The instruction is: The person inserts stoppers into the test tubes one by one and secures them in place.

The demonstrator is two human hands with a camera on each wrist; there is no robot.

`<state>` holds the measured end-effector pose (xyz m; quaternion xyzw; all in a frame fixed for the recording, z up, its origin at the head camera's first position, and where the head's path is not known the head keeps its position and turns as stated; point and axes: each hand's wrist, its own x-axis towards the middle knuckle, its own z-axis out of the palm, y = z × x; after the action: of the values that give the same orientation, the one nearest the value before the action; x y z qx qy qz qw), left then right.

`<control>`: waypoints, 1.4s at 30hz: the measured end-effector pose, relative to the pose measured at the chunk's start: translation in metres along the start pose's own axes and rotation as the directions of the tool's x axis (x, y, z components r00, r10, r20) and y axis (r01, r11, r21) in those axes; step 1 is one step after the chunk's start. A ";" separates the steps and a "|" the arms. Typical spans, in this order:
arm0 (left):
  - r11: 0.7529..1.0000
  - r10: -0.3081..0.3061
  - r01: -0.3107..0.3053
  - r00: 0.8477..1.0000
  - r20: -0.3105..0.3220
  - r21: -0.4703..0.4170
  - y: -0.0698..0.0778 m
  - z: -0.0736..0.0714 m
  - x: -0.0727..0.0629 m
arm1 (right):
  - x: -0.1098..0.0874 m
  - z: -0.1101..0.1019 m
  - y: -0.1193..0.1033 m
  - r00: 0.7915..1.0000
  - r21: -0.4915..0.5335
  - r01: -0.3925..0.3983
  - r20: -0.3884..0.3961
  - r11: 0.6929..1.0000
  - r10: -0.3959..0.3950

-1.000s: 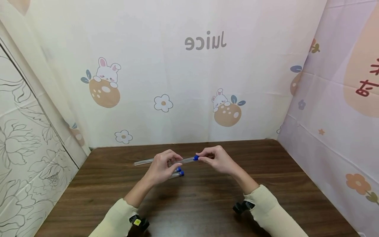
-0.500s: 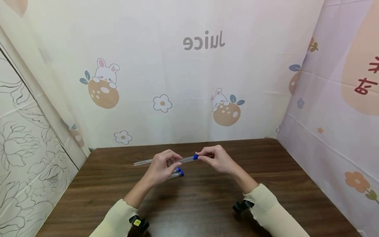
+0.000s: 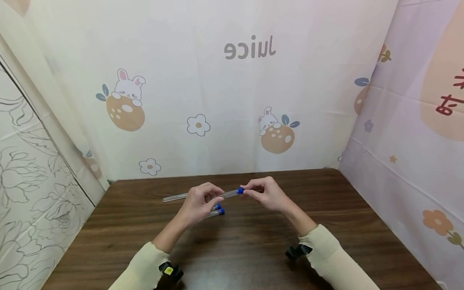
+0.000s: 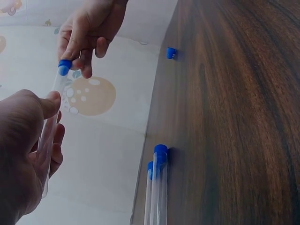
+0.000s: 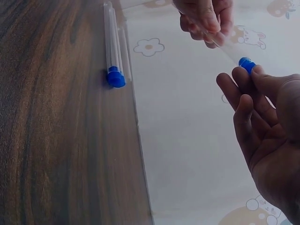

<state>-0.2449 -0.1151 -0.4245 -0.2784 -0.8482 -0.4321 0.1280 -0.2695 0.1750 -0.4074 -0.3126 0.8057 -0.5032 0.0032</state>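
Observation:
My left hand (image 3: 198, 204) grips a clear test tube (image 3: 230, 194) round its body, above the table. At the tube's end, the thumb and forefinger of my right hand (image 3: 267, 195) pinch a blue cap (image 3: 241, 190). The left wrist view shows this blue cap (image 4: 64, 63) at the tube's mouth, its lower part appearing inside the clear wall; how tightly it sits I cannot tell. Below the left hand, two capped test tubes (image 3: 216, 213) lie side by side, partly hidden by that hand in the head view. Another clear tube (image 3: 175, 197) lies farther back, its right part hidden.
A loose blue cap (image 4: 171, 52) rests on the brown wooden table (image 3: 239, 249), hidden in the head view. A printed curtain (image 3: 232, 149) hangs behind the table's far edge, and another curtain (image 3: 402, 133) stands along the right side.

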 end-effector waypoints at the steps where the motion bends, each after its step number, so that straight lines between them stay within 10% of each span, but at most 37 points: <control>1: 1.000 0.000 0.000 1.000 0.000 -0.005 0.000 0.000 0.000 | 0.000 0.000 0.000 1.000 0.005 0.000 -0.003 1.000 0.000; 42: 0.998 0.053 -0.052 0.998 -0.022 0.027 -0.013 -0.005 -0.005 | -0.007 0.013 0.009 0.995 0.107 -0.003 -0.102 0.994 0.014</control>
<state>-0.2486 -0.1266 -0.4324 -0.2940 -0.8446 -0.4206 0.1526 -0.2643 0.1704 -0.4230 -0.2822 0.7782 -0.5608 -0.0192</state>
